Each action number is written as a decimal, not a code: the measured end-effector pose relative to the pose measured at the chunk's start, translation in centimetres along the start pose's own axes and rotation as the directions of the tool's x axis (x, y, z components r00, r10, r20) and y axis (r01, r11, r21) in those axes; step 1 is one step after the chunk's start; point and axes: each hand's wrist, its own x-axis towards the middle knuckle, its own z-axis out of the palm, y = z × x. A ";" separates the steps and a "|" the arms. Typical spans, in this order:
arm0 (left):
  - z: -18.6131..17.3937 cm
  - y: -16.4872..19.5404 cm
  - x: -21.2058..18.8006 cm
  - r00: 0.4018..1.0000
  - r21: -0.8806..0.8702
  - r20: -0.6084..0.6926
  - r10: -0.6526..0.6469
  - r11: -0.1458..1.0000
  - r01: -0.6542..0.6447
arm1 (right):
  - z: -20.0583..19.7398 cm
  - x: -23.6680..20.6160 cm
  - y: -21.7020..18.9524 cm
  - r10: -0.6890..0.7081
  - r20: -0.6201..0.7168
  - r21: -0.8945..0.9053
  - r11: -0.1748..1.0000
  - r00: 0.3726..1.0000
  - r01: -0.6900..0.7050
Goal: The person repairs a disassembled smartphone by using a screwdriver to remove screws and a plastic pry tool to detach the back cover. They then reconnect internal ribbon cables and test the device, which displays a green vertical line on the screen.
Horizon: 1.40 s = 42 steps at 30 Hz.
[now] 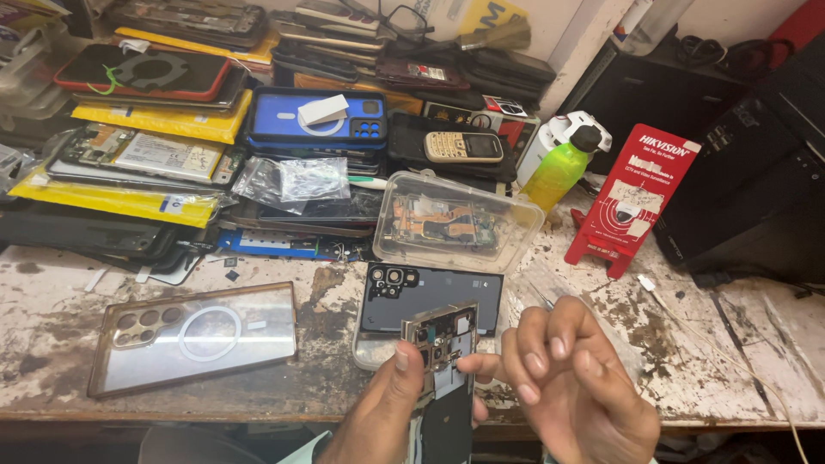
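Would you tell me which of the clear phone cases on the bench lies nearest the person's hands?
The clear case under the dark back cover, right behind the left hand. The other clear case, with a ring, lies alone farther left.
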 end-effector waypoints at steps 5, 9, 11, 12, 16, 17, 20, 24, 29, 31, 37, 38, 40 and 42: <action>-0.4 -0.8 0.3 1.000 -0.074 -0.016 -0.015 0.997 0.014 | 1.1 -1.0 -0.5 -0.059 0.082 -0.266 0.961 0.995 0.079; -0.4 -0.7 0.3 0.999 -0.021 -0.016 -0.030 0.999 0.030 | 2.0 -1.3 -0.5 -0.137 0.274 -0.354 0.906 0.952 0.232; -0.3 -0.4 0.2 0.997 0.011 -0.049 -0.055 0.998 0.056 | 2.3 -1.3 -0.6 -0.139 0.319 -0.362 0.896 0.937 0.256; -0.1 -0.3 0.1 0.996 0.025 -0.066 -0.067 0.997 0.069 | 2.5 -1.4 -0.7 -0.136 0.303 -0.371 0.895 0.943 0.248; 0.3 0.4 -0.7 0.992 0.139 -0.114 -0.046 0.988 0.062 | 2.7 -1.1 -1.2 -0.128 0.264 -0.333 0.918 0.956 0.215; 0.4 0.6 -0.9 0.991 0.171 -0.132 -0.027 0.984 0.050 | 2.6 -1.1 -1.6 -0.082 0.241 -0.313 0.937 0.967 0.157; 0.5 0.9 -1.2 0.990 0.173 -0.136 -0.036 0.983 0.059 | 1.7 -0.6 -2.6 0.023 0.180 -0.233 0.972 0.983 0.020; 0.4 0.9 -1.2 1.000 0.047 -0.015 0.025 0.999 -0.024 | 0.5 0.0 -2.2 0.032 0.201 -0.057 0.998 0.979 -0.021; 0.3 0.3 -0.9 0.997 0.081 -0.079 -0.026 0.996 0.032 | -0.5 0.3 -0.2 -0.020 0.188 0.057 0.998 0.982 0.010; 0.2 0.0 -0.5 0.999 0.004 -0.038 0.004 1.000 -0.003 | -0.5 0.2 0.1 -0.043 0.134 0.049 0.998 0.990 0.037; -0.1 -1.2 0.2 1.000 -0.288 -0.029 -0.002 0.957 -0.006 | 1.2 -1.0 -0.5 -0.097 0.164 -0.199 0.972 0.982 0.129; -0.1 -1.4 0.2 0.999 -0.293 -0.036 0.002 0.956 -0.013 | 1.6 -1.2 -0.3 -0.131 0.187 -0.240 0.955 0.974 0.175; -0.2 -1.6 0.3 0.999 -0.294 -0.050 0.015 0.955 -0.029 | 2.1 -1.3 -0.1 -0.196 0.239 -0.318 0.910 0.951 0.267; -0.3 -1.6 0.4 0.997 -0.289 -0.064 0.031 0.956 -0.049 | 2.1 -0.9 -0.5 -0.152 0.336 -0.322 0.909 0.930 0.265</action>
